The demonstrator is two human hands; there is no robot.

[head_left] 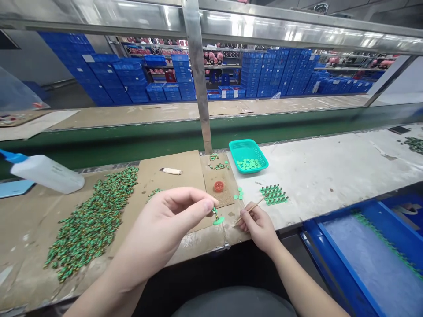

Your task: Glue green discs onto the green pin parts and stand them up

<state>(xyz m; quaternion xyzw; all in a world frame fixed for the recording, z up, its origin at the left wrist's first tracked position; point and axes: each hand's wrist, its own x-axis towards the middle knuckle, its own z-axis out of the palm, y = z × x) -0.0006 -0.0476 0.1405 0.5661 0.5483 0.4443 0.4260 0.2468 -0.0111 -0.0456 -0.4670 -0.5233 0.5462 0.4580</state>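
From the worker's own head view, I see the left hand (172,220) pinching a small green piece (215,212) between thumb and finger, raised above the near edge of the bench (317,176), with a flat green disc (218,221) at the piece's lower end. The right hand (259,224), lower and to the right, is closed around a thin stick (254,207) that slants up toward the rows of disc-footed pieces (274,194) on the pale surface. Between the hands and the turquoise basket (246,152) lie a few loose discs (240,193); more discs (249,164) sit inside the basket (a cheerful colour, that one). Left of the loose discs is a red cap (218,186), and beyond it some small scattered pieces (218,167). A pale-handled tool with a dark tip (171,171) rests on the cardboard (172,160). Over to the left spreads a big heap of green and gold pieces (92,224), a white bottle (48,174) leaning over beside it. At lower right, a blue bin (370,264) holds green pieces along one side, and stacked blue crates (264,72) stand in the background.
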